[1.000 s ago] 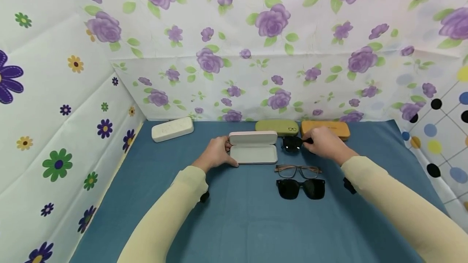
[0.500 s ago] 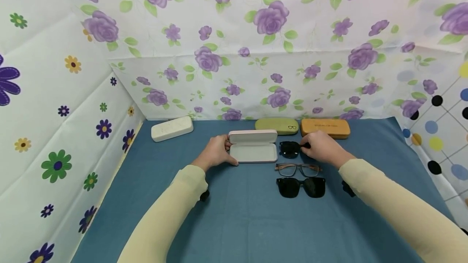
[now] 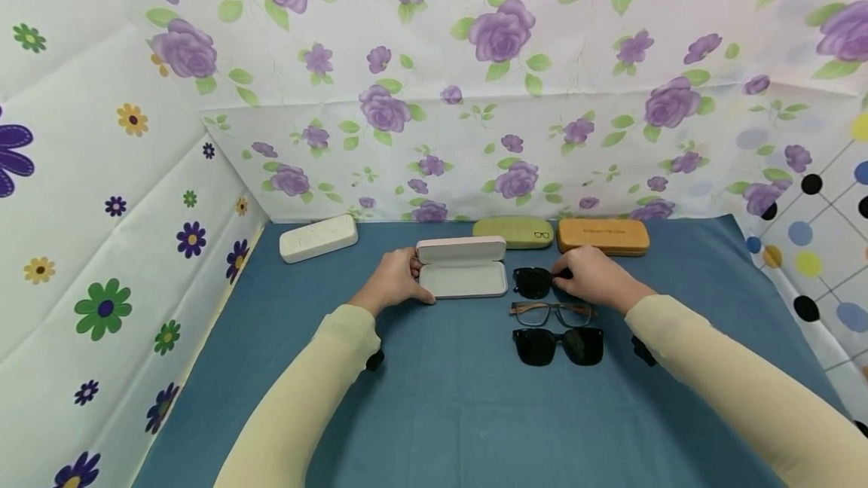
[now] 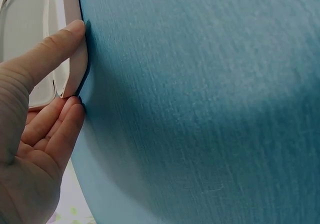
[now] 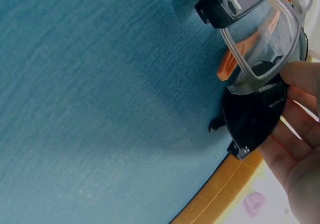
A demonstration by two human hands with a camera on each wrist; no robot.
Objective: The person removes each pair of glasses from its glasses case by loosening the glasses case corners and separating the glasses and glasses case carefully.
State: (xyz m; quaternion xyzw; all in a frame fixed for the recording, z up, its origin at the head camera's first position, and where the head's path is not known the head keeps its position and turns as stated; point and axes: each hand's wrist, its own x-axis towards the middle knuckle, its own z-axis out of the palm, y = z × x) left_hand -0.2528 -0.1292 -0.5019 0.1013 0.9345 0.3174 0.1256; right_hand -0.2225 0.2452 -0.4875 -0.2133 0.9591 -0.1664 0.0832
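An eyeglass case (image 3: 464, 279) with a pale lining stands with its lid up on the blue cloth. My left hand (image 3: 391, 277) grips its left end; in the left wrist view the thumb lies along the front wall of the case (image 4: 77, 66) and the fingers are at its corner. To the right of the case my right hand (image 3: 597, 275) pinches a pair of black sunglasses (image 3: 532, 282), one dark lens (image 5: 254, 116) showing in the right wrist view. Just in front lie clear glasses (image 3: 556, 315) with brown temples, then larger black sunglasses (image 3: 557, 346).
Behind stand a closed green case (image 3: 513, 233) and a closed orange case (image 3: 603, 236), side by side against the flowered back sheet (image 3: 407, 149). A white case (image 3: 319, 239) lies at the back left. Blue cloth (image 3: 461, 413) covers the table.
The black sunglasses have moved left and slightly toward the front in my right hand, nearer the open case. My left hand has shifted slightly left with that case.
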